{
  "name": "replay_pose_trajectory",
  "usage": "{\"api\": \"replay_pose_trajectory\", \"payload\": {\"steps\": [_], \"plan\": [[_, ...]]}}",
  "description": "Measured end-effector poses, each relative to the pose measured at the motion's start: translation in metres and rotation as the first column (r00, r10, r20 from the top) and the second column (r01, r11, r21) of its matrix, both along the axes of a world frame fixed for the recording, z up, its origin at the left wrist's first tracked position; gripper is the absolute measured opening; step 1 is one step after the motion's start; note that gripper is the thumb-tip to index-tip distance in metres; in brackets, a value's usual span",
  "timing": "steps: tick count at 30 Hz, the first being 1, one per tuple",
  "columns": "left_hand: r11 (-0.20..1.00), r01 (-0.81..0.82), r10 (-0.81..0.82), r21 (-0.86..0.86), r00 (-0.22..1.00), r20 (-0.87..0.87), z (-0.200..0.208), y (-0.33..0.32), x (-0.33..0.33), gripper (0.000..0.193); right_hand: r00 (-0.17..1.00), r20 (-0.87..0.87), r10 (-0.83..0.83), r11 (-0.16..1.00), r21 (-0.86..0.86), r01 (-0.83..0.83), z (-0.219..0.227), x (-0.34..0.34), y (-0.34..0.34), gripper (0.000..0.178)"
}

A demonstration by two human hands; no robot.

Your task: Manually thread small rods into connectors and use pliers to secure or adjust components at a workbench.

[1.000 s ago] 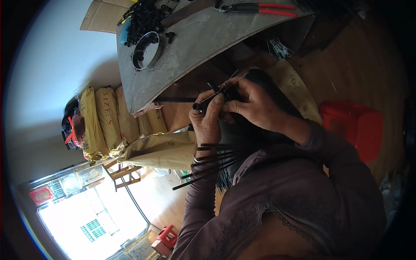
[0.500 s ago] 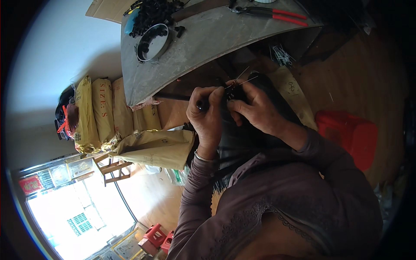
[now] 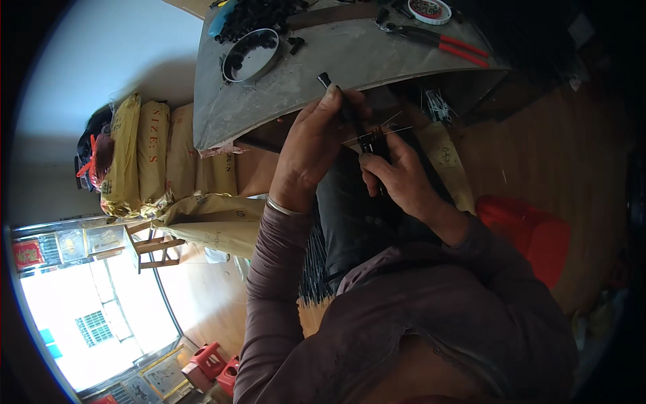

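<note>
My left hand [image 3: 306, 155] is closed around a slim black rod [image 3: 346, 108], thumb pressed along it. The rod's flared tip [image 3: 325, 79] points away, just past the table's front edge. Close by on the right, my right hand [image 3: 402, 176] pinches a small dark piece with brownish parts [image 3: 372, 141] between thumb and fingers. Thin metal wires [image 3: 398, 130] stick out of this piece. The rod's lower end comes close to the piece; whether they are joined I cannot tell. Both hands are above my dark-trousered lap [image 3: 350, 222].
A grey table [image 3: 316, 60] ahead carries a round dish [image 3: 272, 62] of black bits, a heap of black parts [image 3: 252, 20], red-handled pliers [image 3: 441, 46] and a white-rimmed lid [image 3: 441, 18]. White sticks [image 3: 437, 106] lie beneath. Yellow sacks [image 3: 153, 151] stand left, a red stool [image 3: 528, 236] right.
My left hand has moved forward and turned, and the black rod now points away toward the table. The right hand still holds the wired piece. The whole view has shifted slightly.
</note>
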State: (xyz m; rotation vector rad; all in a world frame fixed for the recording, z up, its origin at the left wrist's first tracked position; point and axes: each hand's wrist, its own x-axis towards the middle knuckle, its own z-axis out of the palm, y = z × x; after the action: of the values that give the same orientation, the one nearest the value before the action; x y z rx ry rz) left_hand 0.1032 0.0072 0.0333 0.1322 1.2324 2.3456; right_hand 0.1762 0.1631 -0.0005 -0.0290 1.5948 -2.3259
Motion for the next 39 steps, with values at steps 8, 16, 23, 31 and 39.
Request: {"api": "replay_pose_trajectory", "payload": {"steps": [8, 16, 23, 31, 39], "plan": [[0.998, -0.058, 0.058, -0.019, 0.998, -0.003, -0.010, 0.003, -0.002, 0.041, 0.996, -0.027, -0.084, 0.996, 0.005, 0.084, 0.001, 0.001, -0.001, 0.032], [0.996, 0.086, -0.087, -0.024, 0.995, -0.040, -0.003, 0.005, 0.004, 0.040, 0.998, -0.026, -0.065, 0.997, 0.042, 0.066, -0.004, -0.001, -0.005, 0.025], [0.960, -0.070, 0.017, -0.270, 0.980, -0.197, -0.009, 0.002, 0.007, 0.038, 0.998, -0.040, -0.058, 0.997, 0.052, 0.060, 0.000, 0.000, -0.011, 0.023], [0.981, -0.090, 0.058, -0.169, 0.981, -0.185, -0.014, 0.000, 0.006, 0.037, 0.998, -0.040, -0.040, 0.998, 0.036, 0.041, -0.004, 0.000, -0.008, 0.021], [0.966, -0.140, 0.099, -0.217, 0.977, -0.189, -0.015, 0.001, 0.010, 0.035, 0.997, -0.061, -0.042, 0.997, 0.055, 0.046, -0.004, 0.000, -0.006, 0.019]]}}
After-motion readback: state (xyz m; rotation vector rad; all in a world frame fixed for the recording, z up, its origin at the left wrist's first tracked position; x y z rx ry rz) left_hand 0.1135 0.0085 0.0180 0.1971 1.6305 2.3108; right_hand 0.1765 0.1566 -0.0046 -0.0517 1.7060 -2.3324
